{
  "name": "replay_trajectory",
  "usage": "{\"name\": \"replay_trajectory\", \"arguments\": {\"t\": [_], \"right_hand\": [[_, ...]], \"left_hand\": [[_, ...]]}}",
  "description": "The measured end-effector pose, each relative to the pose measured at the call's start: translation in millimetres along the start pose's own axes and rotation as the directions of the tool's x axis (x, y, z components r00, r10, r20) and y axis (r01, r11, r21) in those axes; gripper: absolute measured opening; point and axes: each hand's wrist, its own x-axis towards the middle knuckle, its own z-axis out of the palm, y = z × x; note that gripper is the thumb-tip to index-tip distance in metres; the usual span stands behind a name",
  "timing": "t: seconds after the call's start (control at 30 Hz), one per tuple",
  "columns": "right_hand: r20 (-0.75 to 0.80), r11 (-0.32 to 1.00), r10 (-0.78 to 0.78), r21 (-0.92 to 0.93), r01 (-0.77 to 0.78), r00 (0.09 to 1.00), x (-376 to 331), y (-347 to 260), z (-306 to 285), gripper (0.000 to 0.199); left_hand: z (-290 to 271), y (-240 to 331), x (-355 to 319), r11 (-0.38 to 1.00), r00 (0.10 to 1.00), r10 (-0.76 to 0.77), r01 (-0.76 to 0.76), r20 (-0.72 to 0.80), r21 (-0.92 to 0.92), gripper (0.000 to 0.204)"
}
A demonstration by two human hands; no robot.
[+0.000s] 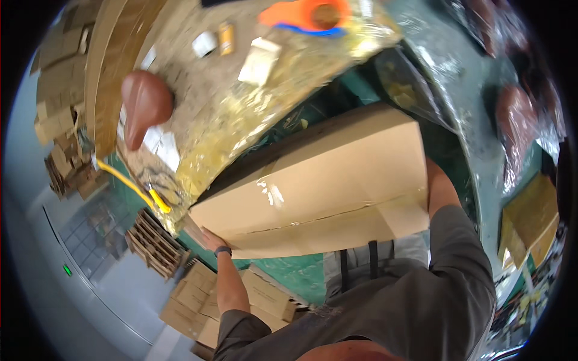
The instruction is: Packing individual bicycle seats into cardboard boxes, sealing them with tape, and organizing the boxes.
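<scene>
A long brown cardboard box (pixel 319 174) with a taped seam is held crosswise in front of my body, slightly tilted, its right end farther from me. My left hand (pixel 211 239) presses against its left end, with a dark band round the wrist. At the opposite end, my right hand (pixel 435 173) reaches round the box; its fingers are hidden behind the cardboard. A worktable covered with worn yellowish tape (pixel 232 129) lies just beyond the box. On that table rest a brown bicycle saddle (pixel 146 105) and an orange tape dispenser (pixel 307 15).
White paper scraps (pixel 260 61) and a yellow-handled cutter (pixel 159 200) lie on the table. Plastic-wrapped brown saddles (pixel 516 114) sit on a grey surface at right. Wooden pallets (pixel 155 243) and cardboard cartons (pixel 195 295) stand at lower left. An open carton (pixel 530 216) is at right.
</scene>
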Motion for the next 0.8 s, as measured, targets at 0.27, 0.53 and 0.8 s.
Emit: {"name": "replay_trajectory", "arguments": {"t": [0.27,0.53,0.8], "right_hand": [[0.268,0.887,-0.048,-0.432,0.164,0.962,23.3,-138.5,348.4,0.085],[0.524,0.448,0.354,-0.822,0.351,0.775,-30.5,-33.1,824.7,0.084],[0.312,0.09,0.847,-0.881,0.465,0.429,-150.0,420.1,1023.1,0.083]], "left_hand": [[-64.8,-49.9,110.4,0.951,0.952,-0.165,0.223,0.258,-0.213,0.095],[-215.0,-101.1,11.7,0.931,0.861,-0.355,0.362,0.364,0.05,0.102],[-321.2,-195.7,-168.8,0.839,0.797,-0.502,0.543,0.336,-0.033,0.095]]}}
